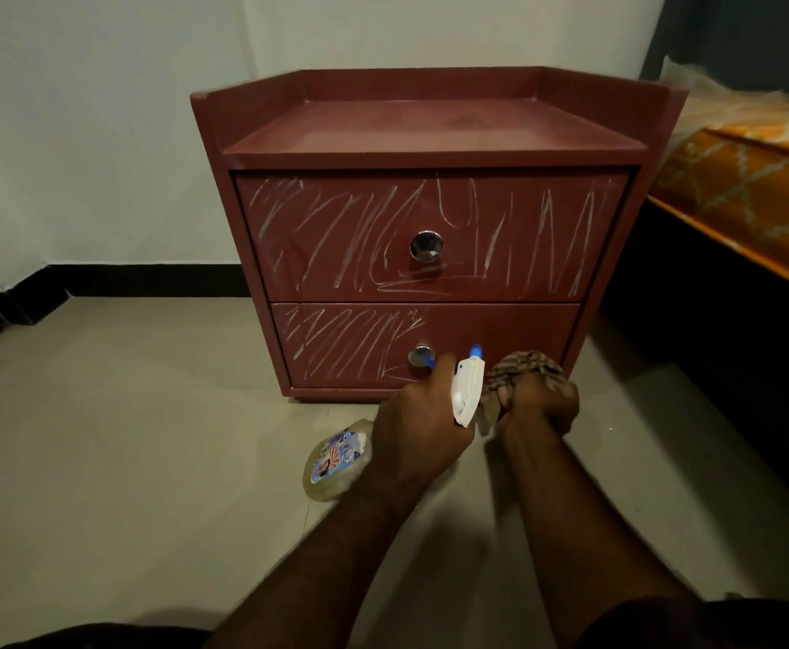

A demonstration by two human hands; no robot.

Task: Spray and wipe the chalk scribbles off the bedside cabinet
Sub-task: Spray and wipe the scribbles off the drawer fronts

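Note:
A dark red bedside cabinet (430,128) with two drawers stands against the white wall. White chalk scribbles (336,231) cover the whole upper drawer front and the left half of the lower drawer (514,334). My left hand (418,423) grips the neck of a spray bottle (336,459), whose white and blue nozzle (469,391) points at the lower drawer. Beside it, my right hand (540,405) clutches a bunched brown striped cloth (523,365) close to the lower drawer's right part.
Each drawer has a round metal knob (426,246). A bed with an orange patterned cover (753,180) stands right of the cabinet. Beige floor (125,437) stretches to the left and front. A black skirting (149,278) runs along the wall.

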